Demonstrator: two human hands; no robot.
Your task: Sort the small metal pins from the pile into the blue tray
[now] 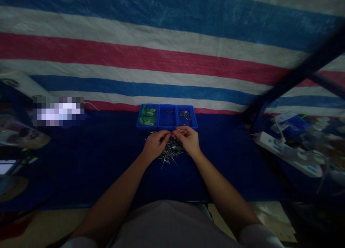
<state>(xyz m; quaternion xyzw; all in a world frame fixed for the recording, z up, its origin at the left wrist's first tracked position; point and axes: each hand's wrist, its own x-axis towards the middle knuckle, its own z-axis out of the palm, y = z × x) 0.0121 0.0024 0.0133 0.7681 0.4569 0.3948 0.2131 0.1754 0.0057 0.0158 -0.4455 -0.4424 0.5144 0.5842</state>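
Pins [169, 155] lie heaped between the tabletop [229, 161]'s near and far edges. Over them the left hand [155, 144] and right hand [189, 140] nearly meet, fingers curled inward, too dim to tell whether they pinch anything. Three blue bins [165, 121] stand along the far edge.

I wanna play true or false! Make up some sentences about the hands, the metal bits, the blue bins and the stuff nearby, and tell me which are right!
1. The left hand and right hand are close together. True.
2. The thin metal pieces lie in one neat row. False: the thin metal pieces outside the bins are jumbled.
3. Three blue bins stand side by side. True.
4. The power strip is black. False: the power strip is white.
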